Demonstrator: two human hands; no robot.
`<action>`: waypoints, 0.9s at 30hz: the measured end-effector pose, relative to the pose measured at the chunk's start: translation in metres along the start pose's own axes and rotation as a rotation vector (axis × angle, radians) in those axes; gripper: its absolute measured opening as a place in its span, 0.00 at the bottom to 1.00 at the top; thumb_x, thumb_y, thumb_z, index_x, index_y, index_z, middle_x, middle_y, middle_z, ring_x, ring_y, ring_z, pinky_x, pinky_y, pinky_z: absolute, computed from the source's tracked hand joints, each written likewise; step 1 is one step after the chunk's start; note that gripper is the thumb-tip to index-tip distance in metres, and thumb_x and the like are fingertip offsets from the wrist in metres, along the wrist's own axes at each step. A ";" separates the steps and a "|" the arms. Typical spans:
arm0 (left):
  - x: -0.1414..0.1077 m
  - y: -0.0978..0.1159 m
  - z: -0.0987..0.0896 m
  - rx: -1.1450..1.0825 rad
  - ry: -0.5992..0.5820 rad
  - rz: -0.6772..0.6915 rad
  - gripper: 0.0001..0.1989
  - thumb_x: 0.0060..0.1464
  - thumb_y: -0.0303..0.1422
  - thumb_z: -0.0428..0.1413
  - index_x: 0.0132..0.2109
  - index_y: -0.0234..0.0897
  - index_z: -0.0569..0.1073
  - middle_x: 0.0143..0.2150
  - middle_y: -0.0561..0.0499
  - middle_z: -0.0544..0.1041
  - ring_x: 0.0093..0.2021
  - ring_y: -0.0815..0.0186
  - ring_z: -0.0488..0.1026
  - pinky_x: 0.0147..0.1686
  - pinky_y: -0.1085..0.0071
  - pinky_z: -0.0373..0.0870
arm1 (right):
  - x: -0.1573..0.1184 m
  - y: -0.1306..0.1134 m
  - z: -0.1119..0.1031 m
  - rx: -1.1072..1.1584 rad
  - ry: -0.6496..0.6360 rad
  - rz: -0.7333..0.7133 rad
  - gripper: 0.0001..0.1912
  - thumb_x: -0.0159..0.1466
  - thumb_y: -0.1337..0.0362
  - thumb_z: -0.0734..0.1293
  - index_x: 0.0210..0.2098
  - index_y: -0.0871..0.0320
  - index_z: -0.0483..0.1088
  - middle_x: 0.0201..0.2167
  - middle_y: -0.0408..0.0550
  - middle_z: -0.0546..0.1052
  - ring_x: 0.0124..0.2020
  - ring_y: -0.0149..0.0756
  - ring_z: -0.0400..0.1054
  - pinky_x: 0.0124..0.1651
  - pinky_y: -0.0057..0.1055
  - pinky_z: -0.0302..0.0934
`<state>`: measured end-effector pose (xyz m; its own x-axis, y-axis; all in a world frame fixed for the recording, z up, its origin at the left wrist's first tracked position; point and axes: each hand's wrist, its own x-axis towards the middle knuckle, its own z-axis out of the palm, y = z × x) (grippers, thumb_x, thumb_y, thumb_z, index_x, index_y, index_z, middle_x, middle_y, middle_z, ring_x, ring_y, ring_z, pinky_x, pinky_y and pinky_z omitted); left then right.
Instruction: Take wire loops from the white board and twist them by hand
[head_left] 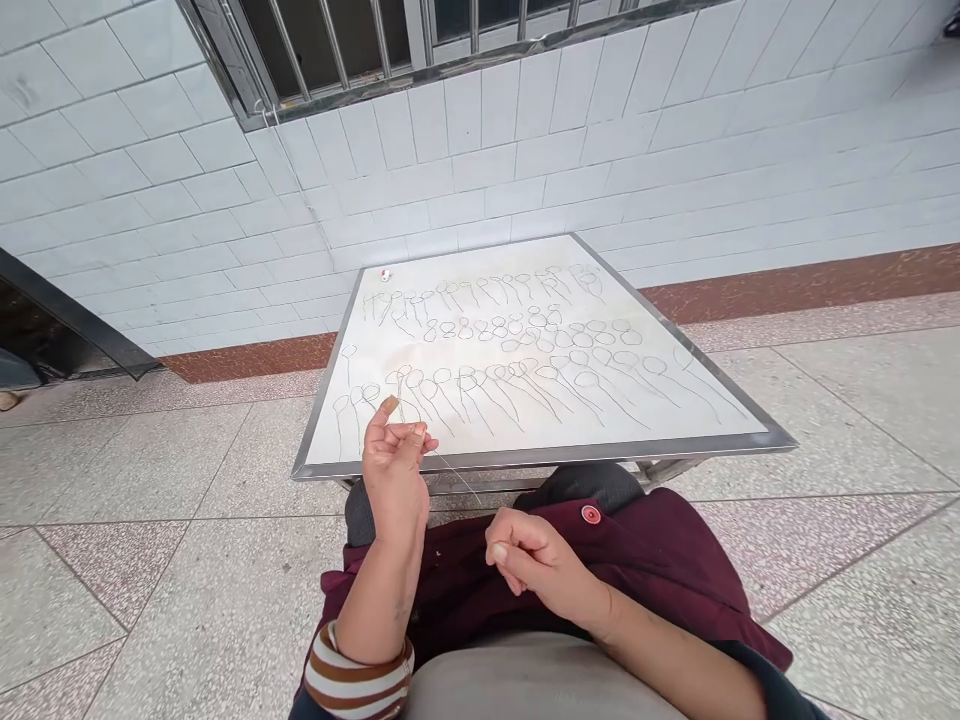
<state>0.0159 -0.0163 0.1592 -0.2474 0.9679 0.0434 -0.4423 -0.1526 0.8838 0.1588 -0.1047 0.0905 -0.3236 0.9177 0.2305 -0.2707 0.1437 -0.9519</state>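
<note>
My left hand point(396, 465) is raised over the near left edge of a white table point(480, 437), its thumb and a finger pinching a thin wire point(459, 478). The wire runs down to the right, toward my right hand point(536, 560). That hand is closed above my lap; whether the wire's end lies between its fingers is too small to tell. Rows of thin looped wires with long tails point(588, 379) lie across the tabletop, and a middle row holds double loops point(442, 329).
A small red and white item point(385, 274) sits at the table's far left corner. Behind the table stands a white tiled wall point(465, 190) with a barred window point(375, 40). Dark red cloth point(675, 560) with a red button point(591, 514) covers my lap.
</note>
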 end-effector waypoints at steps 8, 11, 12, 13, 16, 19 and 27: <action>-0.038 0.002 0.007 0.281 -0.350 -0.050 0.32 0.52 0.31 0.63 0.62 0.41 0.63 0.29 0.57 0.74 0.27 0.71 0.72 0.35 0.71 0.71 | 0.036 -0.038 -0.013 -0.029 0.427 -0.031 0.12 0.62 0.55 0.69 0.42 0.53 0.69 0.29 0.40 0.68 0.21 0.25 0.55 0.21 0.25 0.51; -0.046 0.000 0.010 0.297 -0.433 -0.124 0.33 0.53 0.31 0.62 0.63 0.42 0.61 0.31 0.55 0.76 0.30 0.69 0.73 0.36 0.71 0.72 | 0.040 -0.037 -0.013 -0.035 0.450 -0.026 0.11 0.63 0.55 0.68 0.39 0.55 0.71 0.27 0.39 0.68 0.20 0.24 0.55 0.21 0.25 0.53; -0.048 0.000 0.010 0.285 -0.449 -0.147 0.33 0.53 0.31 0.62 0.64 0.42 0.60 0.32 0.54 0.76 0.31 0.69 0.73 0.36 0.71 0.72 | 0.039 -0.034 -0.013 -0.030 0.467 -0.023 0.10 0.63 0.55 0.68 0.37 0.55 0.71 0.25 0.38 0.67 0.19 0.24 0.55 0.21 0.25 0.52; -0.048 -0.001 0.009 0.267 -0.461 -0.170 0.33 0.54 0.32 0.61 0.64 0.42 0.60 0.33 0.53 0.77 0.33 0.68 0.73 0.36 0.71 0.72 | 0.038 -0.032 -0.013 -0.019 0.484 -0.023 0.10 0.63 0.55 0.68 0.35 0.55 0.71 0.23 0.38 0.67 0.18 0.24 0.55 0.20 0.25 0.52; -0.048 -0.004 0.007 0.200 -0.484 -0.251 0.31 0.56 0.34 0.60 0.64 0.43 0.59 0.38 0.51 0.78 0.38 0.67 0.74 0.37 0.71 0.73 | 0.033 -0.027 -0.015 0.017 0.506 -0.032 0.10 0.63 0.55 0.68 0.33 0.55 0.69 0.21 0.37 0.67 0.17 0.23 0.53 0.19 0.24 0.49; -0.048 -0.005 0.006 0.175 -0.487 -0.303 0.30 0.56 0.36 0.60 0.63 0.44 0.61 0.40 0.49 0.78 0.40 0.66 0.74 0.37 0.71 0.73 | 0.033 -0.029 -0.017 0.024 0.520 -0.035 0.11 0.63 0.55 0.69 0.33 0.56 0.69 0.20 0.36 0.67 0.16 0.23 0.52 0.19 0.24 0.48; -0.045 -0.012 0.006 0.216 -0.485 -0.294 0.29 0.54 0.34 0.61 0.62 0.44 0.64 0.39 0.50 0.77 0.36 0.67 0.75 0.35 0.71 0.75 | 0.035 -0.027 -0.020 -0.030 0.534 -0.014 0.12 0.63 0.54 0.68 0.33 0.56 0.68 0.18 0.34 0.61 0.16 0.23 0.52 0.20 0.25 0.48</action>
<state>0.0375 -0.0572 0.1497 0.3023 0.9516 -0.0546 -0.2348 0.1299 0.9633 0.1733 -0.0691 0.1198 0.1882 0.9753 0.1159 -0.2429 0.1606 -0.9567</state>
